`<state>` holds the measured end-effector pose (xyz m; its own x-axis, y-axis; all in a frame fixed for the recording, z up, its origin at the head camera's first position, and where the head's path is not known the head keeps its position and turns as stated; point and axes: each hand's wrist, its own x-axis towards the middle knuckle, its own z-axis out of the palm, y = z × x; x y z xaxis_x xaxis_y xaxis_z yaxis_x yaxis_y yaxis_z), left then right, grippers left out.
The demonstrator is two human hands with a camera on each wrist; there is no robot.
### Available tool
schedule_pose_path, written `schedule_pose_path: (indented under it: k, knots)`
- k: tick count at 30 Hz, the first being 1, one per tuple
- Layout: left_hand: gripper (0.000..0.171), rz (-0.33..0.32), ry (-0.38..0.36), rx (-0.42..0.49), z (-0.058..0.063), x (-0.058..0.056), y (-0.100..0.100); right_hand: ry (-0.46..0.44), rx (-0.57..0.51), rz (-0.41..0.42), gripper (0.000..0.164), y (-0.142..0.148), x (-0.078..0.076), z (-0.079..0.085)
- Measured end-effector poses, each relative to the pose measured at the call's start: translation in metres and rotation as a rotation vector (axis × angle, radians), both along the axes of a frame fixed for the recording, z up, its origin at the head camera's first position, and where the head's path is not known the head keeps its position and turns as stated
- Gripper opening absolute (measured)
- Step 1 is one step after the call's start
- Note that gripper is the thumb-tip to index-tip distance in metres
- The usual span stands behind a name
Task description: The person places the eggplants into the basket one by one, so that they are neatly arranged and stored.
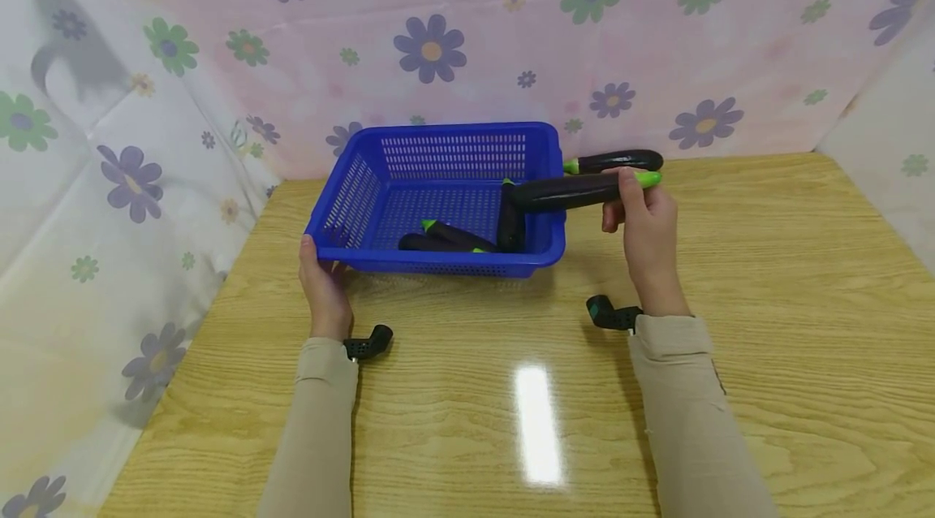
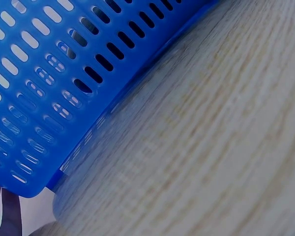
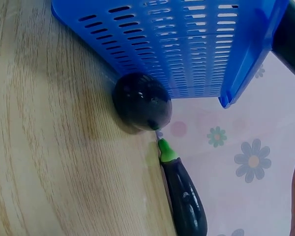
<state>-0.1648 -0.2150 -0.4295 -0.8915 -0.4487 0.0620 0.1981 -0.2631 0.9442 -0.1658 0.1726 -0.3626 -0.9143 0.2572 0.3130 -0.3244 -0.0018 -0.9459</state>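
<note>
My left hand point(image 1: 324, 296) grips the front left corner of a blue slotted plastic basket point(image 1: 431, 261), thumb at the rim. With my right hand point(image 1: 648, 238) I pinch a long dark eggplant point(image 1: 573, 192) near its bright green stem end. It lies level across the basket's right rim, its far end over the inside. Several eggplants point(image 1: 460, 236) lie in the basket's front right part. Another eggplant point(image 3: 184, 196) rests on the table behind my right hand. Beside the basket wall sits a glossy dark round thing point(image 3: 142, 101); I cannot tell its kind.
The wood-grain table point(image 1: 453, 388) carries a bright light reflection near its front. A flowered cloth point(image 1: 497, 39) hangs behind and along the left side. Small black devices point(image 1: 612, 315) are strapped at both wrists.
</note>
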Motion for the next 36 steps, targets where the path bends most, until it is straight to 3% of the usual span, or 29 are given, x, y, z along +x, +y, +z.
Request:
schedule_pose_path:
  k: [7, 18, 21, 28, 36]
  knots:
    - [0.047, 0.001, -0.006, 0.014, 0.001, 0.000, 0.001, -0.027, 0.024, 0.049, 0.029, -0.008, 0.008, 0.010]
    - [0.046, 0.009, -0.008, 0.000, 0.001, 0.001, 0.001, -0.112, 0.261, 0.066, 0.038, -0.024, 0.013, 0.017]
    - [0.047, 0.011, -0.013, -0.015, 0.001, 0.001, 0.001, -0.155, 0.317, 0.083, 0.046, -0.026, 0.013, 0.015]
    - [0.047, 0.009, -0.017, -0.018, 0.001, 0.002, 0.002, -0.205, 0.418, 0.095, 0.056, -0.023, -0.003, -0.011]
    - [0.047, -0.014, 0.004, 0.013, 0.002, 0.001, 0.000, -0.196, 0.416, 0.101, 0.049, -0.023, -0.005, -0.012]
